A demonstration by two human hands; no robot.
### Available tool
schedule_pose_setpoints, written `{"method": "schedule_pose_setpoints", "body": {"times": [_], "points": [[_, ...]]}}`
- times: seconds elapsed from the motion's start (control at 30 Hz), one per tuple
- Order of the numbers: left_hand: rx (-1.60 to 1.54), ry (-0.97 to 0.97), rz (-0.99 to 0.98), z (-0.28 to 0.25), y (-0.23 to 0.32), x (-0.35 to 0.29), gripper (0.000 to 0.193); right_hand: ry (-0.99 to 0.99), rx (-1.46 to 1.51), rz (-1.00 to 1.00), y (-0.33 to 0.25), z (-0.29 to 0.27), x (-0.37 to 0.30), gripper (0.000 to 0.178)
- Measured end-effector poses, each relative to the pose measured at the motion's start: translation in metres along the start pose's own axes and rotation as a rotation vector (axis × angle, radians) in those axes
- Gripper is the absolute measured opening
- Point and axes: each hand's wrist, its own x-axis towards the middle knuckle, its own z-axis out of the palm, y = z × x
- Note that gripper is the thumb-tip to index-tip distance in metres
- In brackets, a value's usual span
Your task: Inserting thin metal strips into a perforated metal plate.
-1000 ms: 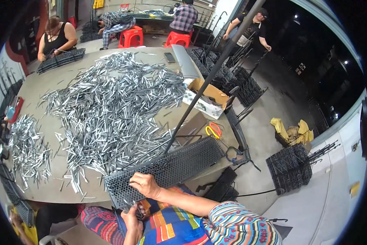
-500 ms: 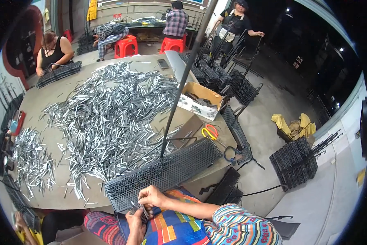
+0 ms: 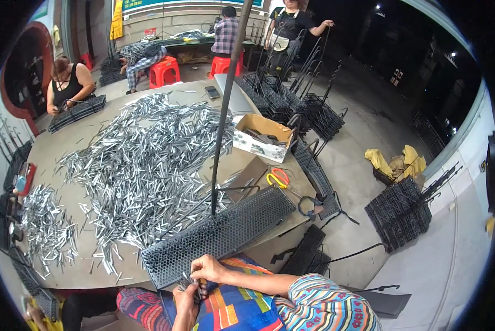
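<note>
silver-grey and slim, that's the bunch of strips (image 3: 184, 281) at lower centre of the frame, gathered in the left hand (image 3: 184, 300), whose fingers are wrapped around it! and right up against its top end, the right hand (image 3: 209, 269), fingers bent and tips drawn together; whether they pinch a strip, i cannot tell from here. just above both hands sits the black perforated panel (image 3: 225, 229), tilted, running from lower left of centre up to the right, its far side over the table edge. a long dark rod (image 3: 220, 143) rises from behind it to the top of the frame.

outward now, and look at that big pile of strips (image 3: 154, 160), sprawled over the tan table (image 3: 74, 278), with a smaller pile (image 3: 48, 226) at the left. right of centre, scissors (image 3: 279, 176) with yellow and orange handles, then an open cardboard box (image 3: 258, 147), and a phone (image 3: 212, 92) near the table's far edge.

upper left, a seated person (image 3: 68, 83) in a black top bends over dark racks (image 3: 77, 113); top centre, red stools (image 3: 165, 71); and over at the right, a stack of black racks (image 3: 399, 215) on the floor!
</note>
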Motion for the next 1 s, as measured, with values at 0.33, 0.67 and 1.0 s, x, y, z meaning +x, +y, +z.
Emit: {"method": "schedule_pose_setpoints", "body": {"times": [0.33,0.67,1.0], "points": [[-0.052,0.029,0.102,-0.014,-0.007,0.008,0.003,0.251,-0.309,-0.294,-0.012,-0.017,-0.019,0.021],[-0.099,0.579,0.559,-0.104,0.001,0.022,0.005,0.922,-0.900,-0.147,0.053,-0.152,-0.041,0.044],[-0.219,0.598,0.364,-0.103,-0.022,0.046,0.009,0.883,-1.008,-0.213,0.050,-0.159,-0.026,0.044]]}}
